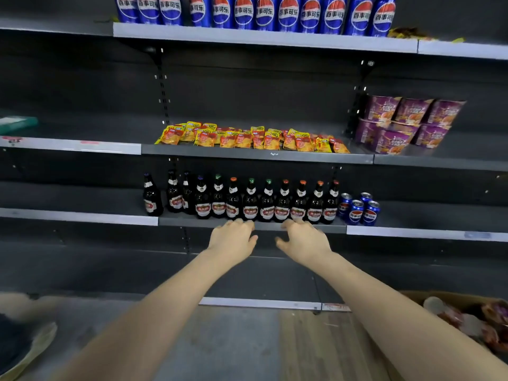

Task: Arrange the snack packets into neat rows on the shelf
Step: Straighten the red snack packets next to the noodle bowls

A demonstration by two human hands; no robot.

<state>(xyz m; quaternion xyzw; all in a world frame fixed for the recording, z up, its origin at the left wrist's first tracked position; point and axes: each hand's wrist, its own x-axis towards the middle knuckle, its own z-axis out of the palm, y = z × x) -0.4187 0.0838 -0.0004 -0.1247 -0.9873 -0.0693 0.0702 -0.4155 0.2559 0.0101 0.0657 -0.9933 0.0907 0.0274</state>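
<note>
both arms outstretched, left hand and right hand empty, fingers loosely curled, below the snack packets

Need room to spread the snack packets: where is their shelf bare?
The shelf is bare left of the packets, as far as the green box, and in the strip behind them. On the right only a narrow gap separates them from the purple cups. The packets themselves overlap, crowded.
</note>
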